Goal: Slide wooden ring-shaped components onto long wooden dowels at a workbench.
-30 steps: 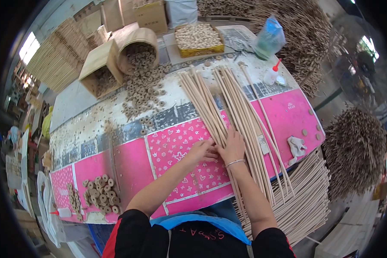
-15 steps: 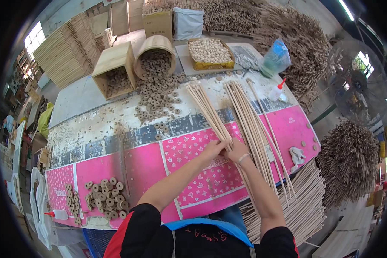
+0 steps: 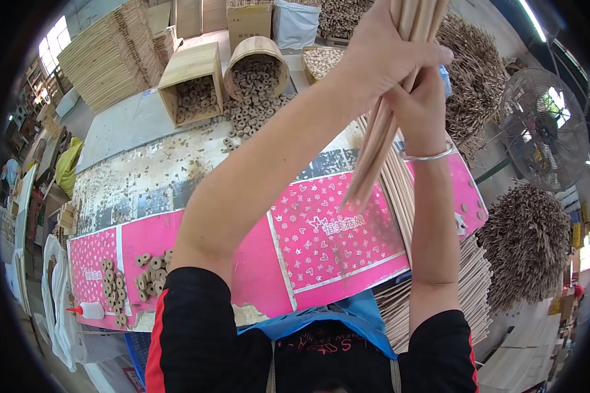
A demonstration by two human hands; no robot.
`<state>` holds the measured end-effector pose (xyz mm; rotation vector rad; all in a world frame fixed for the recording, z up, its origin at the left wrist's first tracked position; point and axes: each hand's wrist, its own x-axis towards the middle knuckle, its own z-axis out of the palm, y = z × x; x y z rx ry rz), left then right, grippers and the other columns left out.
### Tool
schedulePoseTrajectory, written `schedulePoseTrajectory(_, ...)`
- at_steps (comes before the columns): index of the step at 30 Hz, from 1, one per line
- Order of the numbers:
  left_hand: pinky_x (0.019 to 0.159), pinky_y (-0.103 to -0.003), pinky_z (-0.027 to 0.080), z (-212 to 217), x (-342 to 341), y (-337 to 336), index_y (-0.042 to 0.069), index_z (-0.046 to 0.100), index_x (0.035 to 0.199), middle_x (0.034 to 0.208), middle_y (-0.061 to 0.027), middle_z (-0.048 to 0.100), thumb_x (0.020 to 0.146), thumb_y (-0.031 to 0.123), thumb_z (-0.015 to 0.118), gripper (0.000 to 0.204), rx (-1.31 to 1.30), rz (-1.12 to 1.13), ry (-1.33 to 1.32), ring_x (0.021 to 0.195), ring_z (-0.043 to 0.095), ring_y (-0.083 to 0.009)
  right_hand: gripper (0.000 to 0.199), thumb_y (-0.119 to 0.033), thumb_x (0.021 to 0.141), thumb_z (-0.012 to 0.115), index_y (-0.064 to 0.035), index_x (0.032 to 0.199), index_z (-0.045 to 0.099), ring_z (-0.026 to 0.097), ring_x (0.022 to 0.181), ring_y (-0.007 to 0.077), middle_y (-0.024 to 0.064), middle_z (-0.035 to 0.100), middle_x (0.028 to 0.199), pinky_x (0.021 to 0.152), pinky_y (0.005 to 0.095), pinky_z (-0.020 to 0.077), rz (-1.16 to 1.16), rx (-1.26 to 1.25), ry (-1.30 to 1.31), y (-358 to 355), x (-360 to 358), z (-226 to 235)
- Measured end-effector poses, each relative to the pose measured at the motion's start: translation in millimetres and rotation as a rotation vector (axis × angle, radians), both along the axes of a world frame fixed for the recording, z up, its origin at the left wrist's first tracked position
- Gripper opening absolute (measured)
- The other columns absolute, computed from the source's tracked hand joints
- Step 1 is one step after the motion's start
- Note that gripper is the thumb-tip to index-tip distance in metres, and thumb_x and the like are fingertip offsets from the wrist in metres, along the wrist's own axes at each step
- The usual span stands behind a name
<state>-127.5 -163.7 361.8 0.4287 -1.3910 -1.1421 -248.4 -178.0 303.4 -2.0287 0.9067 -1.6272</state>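
L hand: was clamped round a dowel bundle; forearm reached up from lower L.
R hand: was closed on the same bundle just below L hand, the two touching; wrist wore a silvery bangle.
Bundle pos.: held at a tilt above the worktable, upper end cut off by top of view, lower ends blurred over the pink printed cover; couldn't tell if they touched it.
Loose dowels: lay on table to R of bundle, partly behind it & R forearm.
Wooden rings: spilled from a round wooden tub on its side; sq. wooden box next to it held more.
Ring pile: sat nr front L of table, partly hidden by L sleeve.
Glue bottle: white w/ red tip, was nr that pile.
Ball tray: stood at far side, R of tub, w/ small pale balls.
Floor, R: wire-cage fan stood behind a dense stick stack.
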Motion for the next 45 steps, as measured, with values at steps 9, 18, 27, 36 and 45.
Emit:
schedulePoseTrajectory(9,0.098,-0.039,0.050,-148,-28,-10,0.013,0.050,0.141,0.112,-0.0165,0.069,0.069,0.014,0.076,0.077,-0.077,0.254,-0.303,0.108,0.066,-0.0301,0.059,-0.010,0.093,0.069,0.0027,0.144,0.043,0.052,0.129,0.0218,0.0134,0.051,0.143,0.105,0.0363,0.0457,0.019,0.240,-0.402,8,-2,-160)
schedulePoseTrajectory(18,0.060,-0.047,0.049,-160,57,23,0.016,0.059,0.111,0.078,-0.0096,0.067,0.075,0.013,0.068,0.038,-0.382,0.391,-1.033,0.076,0.068,-0.0326,0.029,-0.006,0.080,0.079,-0.0004,0.107,0.072,0.068,0.100,0.0309,0.0177,0.071,0.107,0.084,0.0344,0.0543,0.235,0.510,0.550,149,-5,-82)
schedulePoseTrajectory(27,0.070,-0.047,0.053,-287,153,91,0.019,0.063,0.119,0.082,-0.0086,0.069,0.076,0.016,0.069,0.044,-0.131,-0.247,-1.673,0.085,0.071,-0.0299,0.109,-0.028,0.065,0.090,-0.0008,0.153,0.031,0.040,0.138,0.0421,0.0260,0.038,0.151,0.113,0.0478,0.0364,0.146,0.563,1.059,160,-28,-208)
schedulePoseTrajectory(36,0.119,-0.055,0.025,-329,160,130,0.022,0.042,0.150,0.152,-0.0131,0.039,0.074,0.005,0.073,0.084,-0.155,0.379,-1.495,0.145,0.034,-0.0328,0.039,-0.019,0.078,0.079,-0.0035,0.110,0.063,0.062,0.095,0.0324,0.0150,0.062,0.101,0.081,0.0406,0.0506,0.324,0.757,0.783,137,-17,-265)
schedulePoseTrajectory(45,0.120,-0.045,0.030,-341,141,184,0.016,0.061,0.132,0.134,-0.0029,0.059,0.077,0.017,0.077,0.057,-0.071,0.646,-1.239,0.134,0.050,-0.0220,0.027,-0.019,0.090,0.072,-0.0012,0.109,0.065,0.056,0.085,0.0095,0.0004,0.061,0.089,0.075,0.0289,0.0476,0.719,1.336,0.341,88,-37,-296)
